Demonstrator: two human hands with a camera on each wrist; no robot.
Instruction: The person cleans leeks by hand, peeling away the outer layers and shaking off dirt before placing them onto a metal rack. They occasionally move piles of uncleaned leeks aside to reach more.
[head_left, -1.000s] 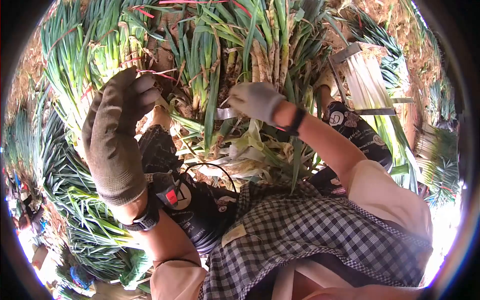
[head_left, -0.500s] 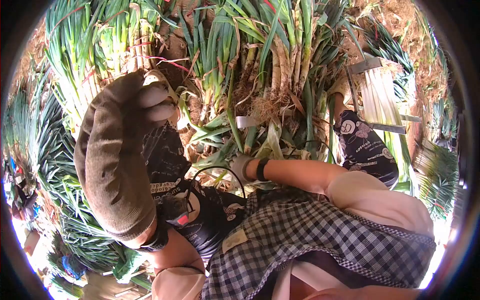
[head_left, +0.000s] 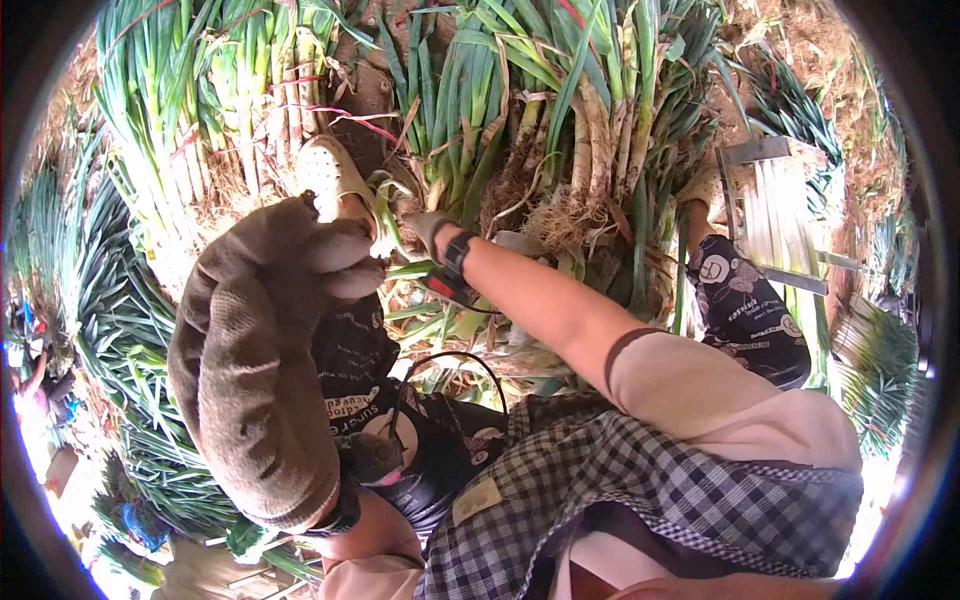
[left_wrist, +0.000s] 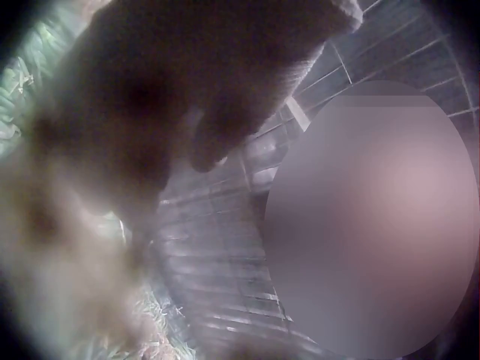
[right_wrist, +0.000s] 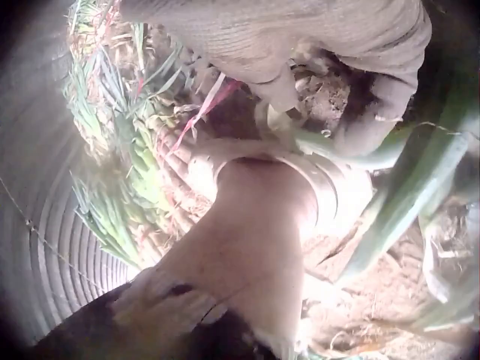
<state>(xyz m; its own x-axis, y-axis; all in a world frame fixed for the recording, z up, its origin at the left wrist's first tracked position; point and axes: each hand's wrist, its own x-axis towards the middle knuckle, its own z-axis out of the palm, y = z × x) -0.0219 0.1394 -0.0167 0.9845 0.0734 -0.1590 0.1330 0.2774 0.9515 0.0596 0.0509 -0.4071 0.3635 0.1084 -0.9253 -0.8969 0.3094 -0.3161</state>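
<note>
In the head view, my left hand (head_left: 265, 365), in a brown glove, is raised over the left leg with its fingers loosely bent and nothing seen in them. It looks dark and blurred in the left wrist view. My right hand (head_left: 428, 230), gloved, is low beside a pale shoe (head_left: 328, 170), partly hidden by the forearm. The right wrist view shows its fingers (right_wrist: 367, 112) bent and spread apart above soil, near a green leaf (right_wrist: 405, 191). Leeks (head_left: 465, 110) with roots stand in front of this hand; bundled leeks (head_left: 180, 120) lie to the left.
A metal frame (head_left: 755, 150) with white stalks (head_left: 778, 210) stands at the right by the other foot. More leek bundles (head_left: 130, 370) line the left side. Loose leaves and husks (head_left: 450, 340) litter the ground between the legs. A black cable loops over the lap.
My right hand has gone from the middle leeks down toward the lap, then forward and left to the shoe. My left hand has dropped a little lower in view.
</note>
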